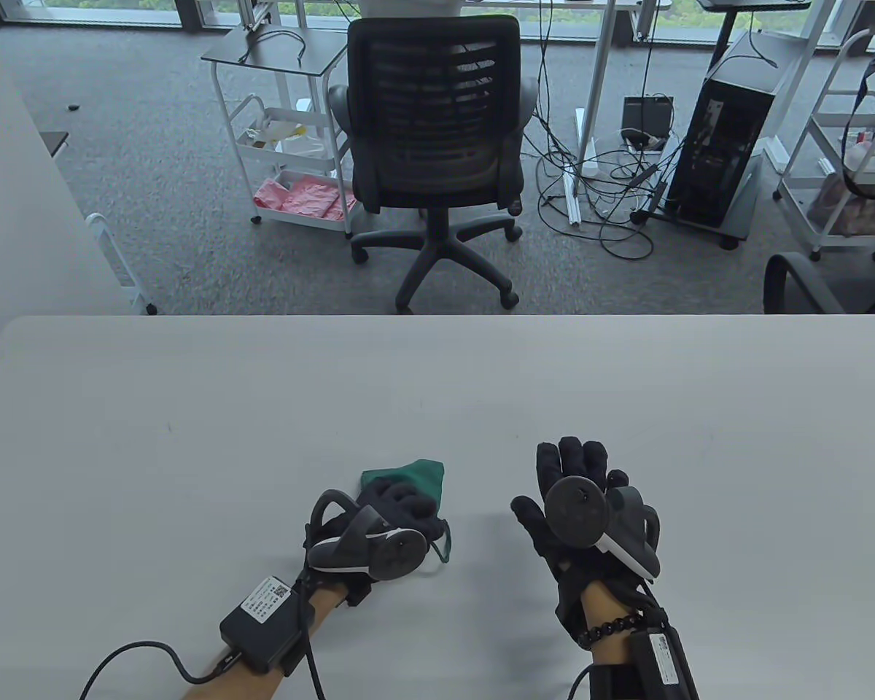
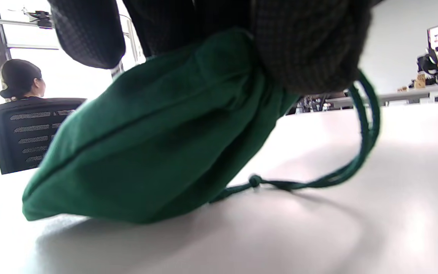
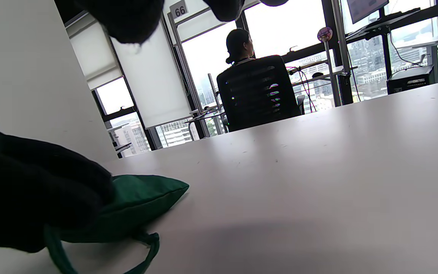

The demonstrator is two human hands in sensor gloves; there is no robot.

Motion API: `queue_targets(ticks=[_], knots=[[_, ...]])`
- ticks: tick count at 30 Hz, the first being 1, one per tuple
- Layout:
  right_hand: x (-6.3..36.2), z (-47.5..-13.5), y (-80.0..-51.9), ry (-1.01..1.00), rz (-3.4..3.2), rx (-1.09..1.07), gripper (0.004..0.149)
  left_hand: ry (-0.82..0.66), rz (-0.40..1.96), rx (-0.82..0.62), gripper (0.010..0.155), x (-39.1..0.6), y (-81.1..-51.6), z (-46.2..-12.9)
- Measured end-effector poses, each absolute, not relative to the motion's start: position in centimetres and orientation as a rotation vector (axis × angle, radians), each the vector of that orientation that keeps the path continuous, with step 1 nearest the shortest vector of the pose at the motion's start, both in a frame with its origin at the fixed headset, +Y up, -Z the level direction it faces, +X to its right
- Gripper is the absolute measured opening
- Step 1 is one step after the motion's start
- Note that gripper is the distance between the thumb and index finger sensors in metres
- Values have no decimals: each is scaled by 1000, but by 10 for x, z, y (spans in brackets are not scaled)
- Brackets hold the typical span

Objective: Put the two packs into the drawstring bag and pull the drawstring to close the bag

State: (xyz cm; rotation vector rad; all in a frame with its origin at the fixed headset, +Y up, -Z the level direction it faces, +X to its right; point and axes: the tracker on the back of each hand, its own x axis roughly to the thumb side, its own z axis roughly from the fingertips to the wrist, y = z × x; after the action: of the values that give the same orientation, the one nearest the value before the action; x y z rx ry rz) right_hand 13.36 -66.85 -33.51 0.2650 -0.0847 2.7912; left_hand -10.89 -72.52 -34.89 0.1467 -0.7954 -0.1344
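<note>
Left hand (image 1: 397, 510) has its fingers curled down over the neck of the green drawstring bag (image 1: 408, 477), clamping the gathered cloth; right hand (image 1: 565, 503) hovers flat beside it, fingers straight and spread, holding nothing

Bag lies on the white table (image 1: 189, 408) near the front edge, left of centre. From the left wrist view the body bulges away from the fingers toward the far side, bottom corner resting on the table, neck lifted a little under the grip. Looks filled, though the packs can't be seen, so whether both are inside is a guess. Cord loop (image 2: 367, 125) hangs out on the right side of the grip, runs down to a knot (image 2: 255, 180) on the tabletop, slack

Risks as I read them:
- mouth is hidden under the glove, can't tell if it's fully cinched; letting go now may leave it part open
- pulling the cord with the left hand sitting on the channel could jam the gather
- pull without a firm hold on the neck and the whole bag just slides across the smooth table
- right hand is well apart from the loop; grabbing only one strand would close it unevenly
</note>
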Motion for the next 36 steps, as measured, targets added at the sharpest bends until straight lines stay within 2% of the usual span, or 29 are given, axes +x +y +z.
queue_targets(ticks=[7, 11, 18, 22, 24, 27, 30, 36], knots=[[133, -335, -669, -78, 2787, 267, 77, -846, -284, 101, 41, -93, -746, -331], [133, -335, -668, -81, 2784, 268, 77, -844, -259, 47, 47, -93, -749, -329], [135, -335, -668, -77, 2779, 260, 76, -813, -193, 75, 48, -103, -734, -328], [137, -336, -668, -75, 2774, 260, 76, -759, -169, 124, 51, -115, -711, -328], [137, -336, -669, -71, 2771, 264, 76, -699, -126, 185, 51, -128, -693, -326], [138, -336, -669, -69, 2771, 265, 76, -578, -111, 189, 56, -149, -675, -329], [139, -335, -667, -79, 2771, 272, 75, -402, -126, 46, 64, -178, -664, -335], [138, -333, -664, -115, 2771, 291, 75, -205, 6, -63, 81, -229, -674, -346]])
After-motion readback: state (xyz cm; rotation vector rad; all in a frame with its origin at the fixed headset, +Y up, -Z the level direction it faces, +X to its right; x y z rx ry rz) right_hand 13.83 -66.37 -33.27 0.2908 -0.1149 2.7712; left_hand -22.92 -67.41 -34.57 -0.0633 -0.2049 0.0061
